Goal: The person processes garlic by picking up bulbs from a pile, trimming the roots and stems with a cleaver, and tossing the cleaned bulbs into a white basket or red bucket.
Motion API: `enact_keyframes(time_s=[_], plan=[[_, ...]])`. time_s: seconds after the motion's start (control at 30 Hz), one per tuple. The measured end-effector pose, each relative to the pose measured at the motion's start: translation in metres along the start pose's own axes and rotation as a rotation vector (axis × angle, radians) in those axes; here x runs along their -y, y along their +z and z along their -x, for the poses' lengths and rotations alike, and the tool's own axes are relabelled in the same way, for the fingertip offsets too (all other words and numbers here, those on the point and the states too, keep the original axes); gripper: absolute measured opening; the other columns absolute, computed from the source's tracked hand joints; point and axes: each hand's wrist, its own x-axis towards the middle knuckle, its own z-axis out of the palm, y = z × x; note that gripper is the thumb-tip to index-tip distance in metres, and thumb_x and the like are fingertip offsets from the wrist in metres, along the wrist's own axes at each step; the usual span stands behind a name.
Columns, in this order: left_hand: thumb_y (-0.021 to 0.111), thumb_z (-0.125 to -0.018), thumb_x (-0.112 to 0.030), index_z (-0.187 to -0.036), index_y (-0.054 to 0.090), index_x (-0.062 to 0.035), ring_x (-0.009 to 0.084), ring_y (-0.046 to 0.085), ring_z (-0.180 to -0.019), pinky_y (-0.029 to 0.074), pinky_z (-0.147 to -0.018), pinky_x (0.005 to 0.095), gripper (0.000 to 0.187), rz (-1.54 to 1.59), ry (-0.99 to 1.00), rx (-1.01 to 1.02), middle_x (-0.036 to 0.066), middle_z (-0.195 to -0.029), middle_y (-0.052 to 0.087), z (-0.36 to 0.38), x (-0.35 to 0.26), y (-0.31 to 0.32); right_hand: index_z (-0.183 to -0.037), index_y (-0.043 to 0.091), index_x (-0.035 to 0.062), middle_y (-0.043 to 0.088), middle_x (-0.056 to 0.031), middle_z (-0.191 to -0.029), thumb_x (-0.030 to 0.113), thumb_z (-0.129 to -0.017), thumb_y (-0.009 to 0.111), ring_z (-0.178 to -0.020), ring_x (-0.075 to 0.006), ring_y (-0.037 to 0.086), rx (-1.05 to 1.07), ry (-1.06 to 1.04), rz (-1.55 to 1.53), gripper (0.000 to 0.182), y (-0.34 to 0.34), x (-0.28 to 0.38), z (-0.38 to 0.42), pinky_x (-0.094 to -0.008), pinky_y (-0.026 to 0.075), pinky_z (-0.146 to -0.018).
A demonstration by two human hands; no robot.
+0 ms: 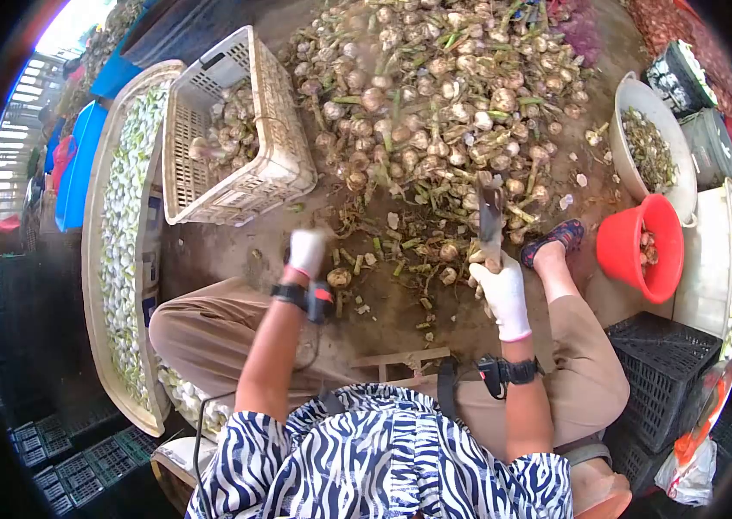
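My right hand [502, 294], in a white glove, is closed around the handle of a knife [491, 216]. Its dark blade points away from me, over the near edge of a large heap of garlic bulbs [435, 95]. My left hand [306, 252], also gloved in white, is smeared by motion, so its fingers cannot be made out. It is above the floor, left of a loose garlic bulb [339, 278]. Cut garlic stems [409, 259] and scraps litter the ground between my hands.
A white plastic crate [240, 182] tilts at the left, with garlic inside. Beside it stands a long tub [93, 259] of pale cloves or bulbs. At the right are a red bucket [629, 251], a round basin [686, 182] of trimmings and a black crate [660, 355].
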Motion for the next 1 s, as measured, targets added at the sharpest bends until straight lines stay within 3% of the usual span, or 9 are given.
enact_keyframes(time_s=[0.2,0.43,0.5,0.57,0.63,0.73,0.8,0.83,1.0], plan=[[0.078,-0.069,-0.038,-0.099,0.067,0.0016,0.0403,0.064,-0.096,0.053,-0.085,0.0431,0.051,0.371,-1.081,0.044,0.027,-0.105,0.064,0.042,-0.064,0.115,-0.091,0.066,0.002,0.063,-0.0031,-0.066,0.004,-0.082,0.067,-0.056,-0.0087,0.057,-0.009,-0.021,0.075,0.009,0.001,-0.012,-0.002,-0.0255,0.044,-0.052],[0.084,-0.064,-0.031,-0.102,0.067,0.0003,0.0394,0.063,-0.099,0.051,-0.087,0.0421,0.053,0.596,-0.991,-0.216,0.024,-0.106,0.065,0.056,-0.068,0.105,-0.091,0.067,-0.0005,0.067,-0.0065,-0.072,0.004,-0.08,0.069,-0.064,-0.0128,0.062,0.031,-0.07,0.148,0.012,0.009,-0.009,-0.006,-0.0286,0.049,-0.061],[0.084,-0.067,-0.026,-0.101,0.07,-0.0019,0.0325,0.066,-0.096,0.051,-0.085,0.0386,0.044,1.213,-1.039,-0.157,0.018,-0.102,0.07,0.068,-0.047,0.149,-0.092,0.067,-0.0012,0.067,-0.0077,-0.072,0.005,-0.08,0.07,-0.064,-0.0132,0.063,0.014,-0.123,0.186,0.014,0.005,-0.01,-0.003,-0.0288,0.05,-0.061],[0.084,-0.068,-0.019,-0.098,0.071,-0.0024,0.0239,0.068,-0.089,0.052,-0.079,0.0361,0.037,0.39,-0.354,0.161,0.009,-0.095,0.073,0.073,-0.012,0.211,-0.092,0.067,-0.0013,0.068,-0.0075,-0.072,0.005,-0.081,0.07,-0.064,-0.0134,0.063,0.019,-0.135,0.201,0.013,0.002,-0.004,0.002,-0.0291,0.05,-0.062],[0.08,-0.072,-0.016,-0.099,0.07,0.0011,0.0201,0.067,-0.084,0.052,-0.075,0.0334,0.033,1.495,-1.053,0.0,0.007,-0.095,0.072,0.058,-0.034,0.161,-0.091,0.066,-0.0009,0.068,-0.0086,-0.073,0.006,-0.081,0.07,-0.065,-0.0136,0.064,-0.031,-0.172,0.205,0.013,0.0,-0.008,0.004,-0.0294,0.05,-0.062],[0.074,-0.079,-0.008,-0.114,0.067,0.0016,0.0207,0.067,-0.091,0.052,-0.077,0.0335,0.038,1.502,-1.044,0.098,0.008,-0.104,0.071,0.043,-0.035,0.136,-0.09,0.066,0.0004,0.067,-0.0139,-0.073,0.009,-0.081,0.07,-0.066,-0.0202,0.067,-0.065,-0.268,0.22,0.013,-0.004,-0.011,0.002,-0.0317,0.051,-0.062],[0.068,-0.083,-0.008,-0.122,0.063,0.0025,0.0177,0.064,-0.102,0.051,-0.086,0.0314,0.041,1.553,-0.232,-0.15,0.011,-0.12,0.066,0.024,-0.054,0.108,-0.09,0.066,0.0005,0.067,-0.0146,-0.073,0.009,-0.081,0.069,-0.066,-0.0221,0.068,-0.081,-0.341,0.26,0.012,-0.005,-0.014,0.009,-0.0329,0.052,-0.062],[0.065,-0.085,-0.008,-0.128,0.053,0.0099,0.0194,0.054,-0.125,0.044,-0.102,0.0289,0.049,1.857,-0.447,-0.008,0.017,-0.137,0.056,0.009,-0.088,0.029,-0.089,0.066,0.0005,0.067,-0.015,-0.072,0.009,-0.081,0.069,-0.066,-0.0227,0.068,-0.085,-0.398,0.291,0.012,-0.006,-0.01,0.009,-0.0333,0.051,-0.062],[0.077,-0.079,-0.019,-0.134,0.049,0.0019,0.0177,0.061,-0.11,0.046,-0.1,0.0323,0.066,1.76,-0.099,0.079,0.009,-0.121,0.063,-0.026,-0.149,-0.102,-0.094,0.066,0.0035,0.069,-0.0084,-0.074,0.013,-0.084,0.069,-0.069,-0.0217,0.067,-0.128,-0.51,0.5,0.014,-0.002,0.013,0.032,-0.0356,0.052,-0.062]])
